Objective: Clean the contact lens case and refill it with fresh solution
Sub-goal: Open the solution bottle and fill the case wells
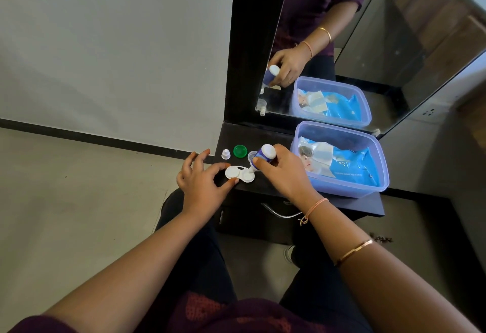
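1. Filling looked to be the step in hand. The contact lens case (pixel 239 173) lay flat on the dark shelf (pixel 265 136) near its front edge, with both wells uncapped.
2. Your right hand (pixel 285 175) had its fingers wrapped round the solution bottle (pixel 264 154). You had tipped it nozzle-down, with the tip at the case's right well. Whether liquid was running, I could not tell.
3. Your left hand (pixel 201 182) pinched the case's left well between thumb and forefinger, with the other fingers spread loose. I judged that you were steadying it.
4. Just behind the case sat a green cap (pixel 240 151) and a clear cap (pixel 251 154), the clear one partly hidden by the bottle. A small white cap (pixel 226 154) sat to the left of them.
5. To the right of the case stood a lidless plastic box (pixel 339 129) holding a blue packet (pixel 352 168). Behind the case rose a mirror (pixel 355 51).
6. The next move, as I judged it, called for a gentle squeeze until the right well was full. After that you would need to shift the nozzle to the left well. For that, your left fingers had to stay clear of the opening without letting the light case slide. Capping would come after that. I could not tell which cap belonged to which well.
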